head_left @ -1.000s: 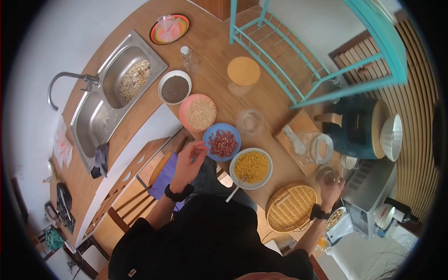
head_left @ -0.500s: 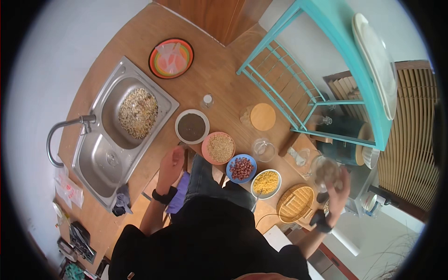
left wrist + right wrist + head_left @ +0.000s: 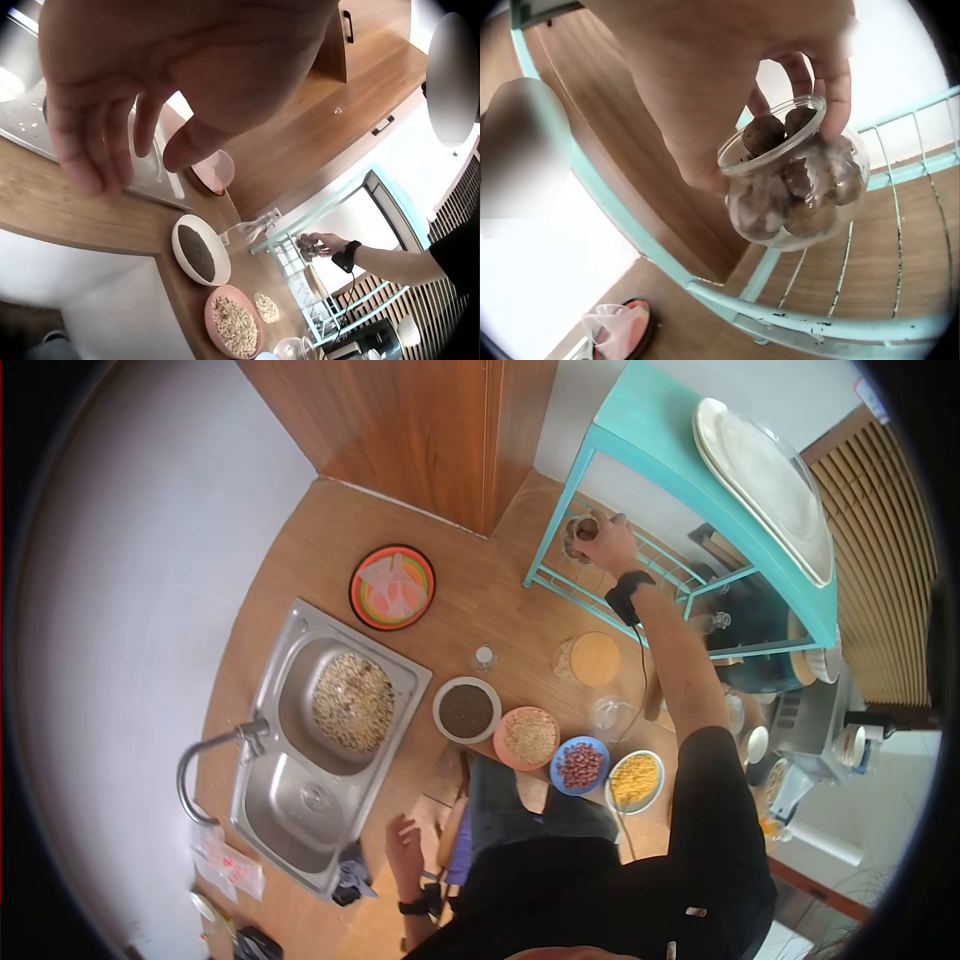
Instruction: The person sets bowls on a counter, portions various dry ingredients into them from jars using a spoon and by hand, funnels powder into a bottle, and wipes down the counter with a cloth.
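Note:
My right hand [image 3: 612,547] grips a small clear jar [image 3: 799,199] by its rim, thumb on one side and fingers on the other. Several brown, round, lumpy pieces fill the jar; their exact kind I cannot tell. In the right wrist view the jar is over the wire shelf [image 3: 845,255] of a teal rack [image 3: 640,425], inside its frame. Holding nothing, my left hand [image 3: 405,850] hangs with loose fingers near the counter's front edge, beside the sink [image 3: 285,825]. The left wrist view shows the left hand [image 3: 172,67] large in the foreground, thumb and fingers apart.
Along the counter edge stand a white bowl [image 3: 438,712] of dark grains, a pink bowl [image 3: 500,738], a blue bowl [image 3: 556,772] of reddish beans and a bowl of yellow pieces [image 3: 635,778]. Behind them are a wooden-lidded jar [image 3: 595,659], a small bottle [image 3: 485,657] and an empty-looking glass jar [image 3: 610,717].
My right hand has carried the jar from the right end of the counter up and left to the rack's shelf. My left hand has drawn back from the bowls; the head view has swung left.

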